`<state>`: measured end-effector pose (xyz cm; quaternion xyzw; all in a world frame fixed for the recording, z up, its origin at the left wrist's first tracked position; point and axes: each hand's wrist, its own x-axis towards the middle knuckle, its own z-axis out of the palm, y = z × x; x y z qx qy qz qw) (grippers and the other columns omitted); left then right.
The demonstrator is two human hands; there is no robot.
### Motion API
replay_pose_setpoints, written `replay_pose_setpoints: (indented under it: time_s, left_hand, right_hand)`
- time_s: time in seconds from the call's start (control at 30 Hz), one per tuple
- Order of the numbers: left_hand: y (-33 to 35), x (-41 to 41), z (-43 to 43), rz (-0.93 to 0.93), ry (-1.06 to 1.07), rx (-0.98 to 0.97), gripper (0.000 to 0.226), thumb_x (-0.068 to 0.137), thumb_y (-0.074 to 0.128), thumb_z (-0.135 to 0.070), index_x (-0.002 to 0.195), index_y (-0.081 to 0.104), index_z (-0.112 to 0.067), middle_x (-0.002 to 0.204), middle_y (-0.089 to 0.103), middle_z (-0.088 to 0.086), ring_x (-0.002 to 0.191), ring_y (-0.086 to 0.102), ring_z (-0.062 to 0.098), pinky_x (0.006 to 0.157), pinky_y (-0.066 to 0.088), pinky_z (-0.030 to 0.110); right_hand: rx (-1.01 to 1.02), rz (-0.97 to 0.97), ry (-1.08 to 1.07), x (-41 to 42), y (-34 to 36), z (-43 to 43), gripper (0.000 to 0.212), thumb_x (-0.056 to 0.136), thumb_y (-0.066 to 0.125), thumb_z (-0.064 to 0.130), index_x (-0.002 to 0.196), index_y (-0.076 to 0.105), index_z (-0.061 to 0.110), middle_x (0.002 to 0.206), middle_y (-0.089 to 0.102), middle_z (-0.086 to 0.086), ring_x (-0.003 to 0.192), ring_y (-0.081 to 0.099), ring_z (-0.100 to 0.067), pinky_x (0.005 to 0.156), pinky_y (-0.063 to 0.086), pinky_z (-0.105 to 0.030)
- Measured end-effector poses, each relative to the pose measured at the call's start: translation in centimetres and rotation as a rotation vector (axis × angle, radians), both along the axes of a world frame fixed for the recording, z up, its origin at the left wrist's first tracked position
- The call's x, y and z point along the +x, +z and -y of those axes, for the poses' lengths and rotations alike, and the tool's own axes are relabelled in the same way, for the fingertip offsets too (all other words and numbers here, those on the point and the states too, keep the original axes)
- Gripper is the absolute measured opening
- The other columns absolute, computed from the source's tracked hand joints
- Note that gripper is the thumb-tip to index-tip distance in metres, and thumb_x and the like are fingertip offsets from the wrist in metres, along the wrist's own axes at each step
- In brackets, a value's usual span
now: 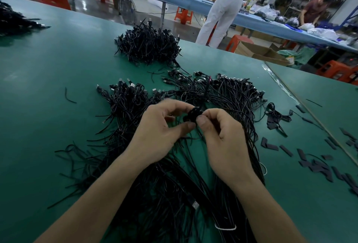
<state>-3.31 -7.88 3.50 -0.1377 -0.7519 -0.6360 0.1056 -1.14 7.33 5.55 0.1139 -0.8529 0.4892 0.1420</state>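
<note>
Small coiled black cable (193, 114) held above green table (48, 72), between both hands, over loose cable heap (228, 99). Left hand (164, 126) pinches coil with thumb and curled fingers; right hand (220, 134) pinches it from other side. Finished bundle pile (148, 44) farther back. Black strips (313, 162) scattered right. White tie (225, 227) around near bundle.

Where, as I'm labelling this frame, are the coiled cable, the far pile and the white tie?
coiled cable (193, 113): head view, on the coil's visible middle.
far pile (149, 46): head view, on the heap's centre.
white tie (225, 228): head view, on the band's middle.
</note>
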Motion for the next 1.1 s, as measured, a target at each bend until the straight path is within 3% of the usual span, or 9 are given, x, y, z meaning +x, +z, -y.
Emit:
replay_pose_setpoints:
  time_s: [0.1, 0.23, 0.43, 0.53, 0.67, 0.77, 0.93, 1.03, 1.1]
  left_hand:
    - [0.0, 0.1, 0.3, -0.196, 0.174, -0.131, 0.037, 0.076, 0.084, -0.016, 0.093, 0.068, -0.044, 0.086, 0.05, -0.015, 0.074, 0.047, -0.008, 0.066, 0.039, 0.007]
    - [0.4, 0.6, 0.0, -0.059, 0.126, 0.023, 0.022, 0.082, 0.079, -0.025, 0.09, 0.071, -0.044, 0.058, 0.06, -0.01, 0.047, 0.049, 0.002, 0.048, 0.039, 0.016]
    - [1.4, 0.7, -0.2, 0.001, -0.047, 0.251, 0.029, 0.091, 0.059, 0.013, 0.103, 0.07, -0.011, 0.087, 0.076, 0.005, 0.082, 0.072, 0.012, 0.078, 0.059, 0.025]
    - [1.6, 0.7, 0.0, 0.062, -0.136, 0.42, 0.035, 0.094, 0.046, 0.001, 0.099, 0.074, -0.017, 0.096, 0.077, 0.003, 0.094, 0.072, 0.012, 0.081, 0.058, 0.026]
    - [1.4, 0.9, 0.1, -0.029, -0.121, 0.348, 0.024, 0.085, 0.067, -0.012, 0.103, 0.066, -0.028, 0.09, 0.075, -0.007, 0.081, 0.068, 0.005, 0.072, 0.051, 0.016]
    - [0.9, 0.6, 0.1, -0.092, -0.112, 0.253, 0.046, 0.077, 0.075, -0.007, 0.11, 0.058, -0.033, 0.094, 0.076, -0.007, 0.08, 0.066, 0.007, 0.066, 0.047, 0.019]
    - [0.7, 0.8, -0.2, -0.174, -0.133, 0.161, 0.043, 0.08, 0.055, 0.016, 0.097, 0.068, -0.021, 0.095, 0.076, -0.001, 0.096, 0.072, 0.015, 0.087, 0.055, 0.027]
    - [0.4, 0.9, -0.4, -0.195, -0.087, 0.107, 0.037, 0.085, 0.051, 0.004, 0.097, 0.07, -0.026, 0.097, 0.076, -0.002, 0.1, 0.068, 0.027, 0.092, 0.053, 0.049]
    - [0.5, 1.0, -0.6, -0.206, -0.072, 0.047, 0.017, 0.088, 0.063, -0.016, 0.095, 0.072, -0.029, 0.096, 0.072, -0.006, 0.094, 0.065, 0.021, 0.084, 0.055, 0.043]
  right_hand:
    - [-0.193, 0.123, 0.035, -0.1, -0.1, 0.6, 0.02, 0.1, 0.056, 0.021, 0.082, 0.063, 0.023, 0.064, 0.055, 0.016, 0.06, 0.043, -0.007, 0.056, 0.039, -0.022]
    - [-0.281, 0.131, 0.094, -0.3, 0.5, 1.0, 0.023, 0.1, 0.056, 0.016, 0.08, 0.065, 0.02, 0.067, 0.062, 0.013, 0.061, 0.051, 0.001, 0.059, 0.044, -0.013]
    - [-0.263, 0.153, 0.14, -0.2, 0.7, 0.4, 0.019, 0.098, 0.058, 0.022, 0.08, 0.063, 0.017, 0.062, 0.053, 0.011, 0.058, 0.041, -0.012, 0.054, 0.037, -0.025]
    - [-0.304, 0.207, 0.118, -0.2, 0.6, 0.5, 0.021, 0.099, 0.058, 0.02, 0.079, 0.064, 0.016, 0.07, 0.056, -0.001, 0.067, 0.044, -0.019, 0.062, 0.04, -0.036]
    - [-0.322, 0.225, 0.113, -0.3, 0.5, 0.6, 0.022, 0.1, 0.056, 0.019, 0.08, 0.066, 0.015, 0.065, 0.061, 0.011, 0.059, 0.051, 0.002, 0.056, 0.043, -0.012]
    - [-0.389, 0.263, 0.092, -0.5, 0.3, 0.1, 0.023, 0.099, 0.057, 0.021, 0.081, 0.069, 0.017, 0.066, 0.063, 0.009, 0.061, 0.054, 0.0, 0.057, 0.043, -0.014]
    - [-0.504, 0.308, 0.079, -0.8, 0.0, -0.1, 0.03, 0.099, 0.056, 0.018, 0.075, 0.073, 0.022, 0.069, 0.065, 0.008, 0.063, 0.055, 0.0, 0.059, 0.046, -0.015]
    - [-0.434, 0.238, 0.008, -0.8, -0.2, -0.1, 0.025, 0.1, 0.056, 0.018, 0.079, 0.07, 0.019, 0.066, 0.063, 0.013, 0.06, 0.053, 0.004, 0.058, 0.043, -0.012]
    - [-0.385, 0.158, -0.029, -0.8, -0.3, 0.0, 0.022, 0.099, 0.057, 0.017, 0.08, 0.068, 0.018, 0.067, 0.064, 0.012, 0.064, 0.054, 0.001, 0.06, 0.046, -0.015]
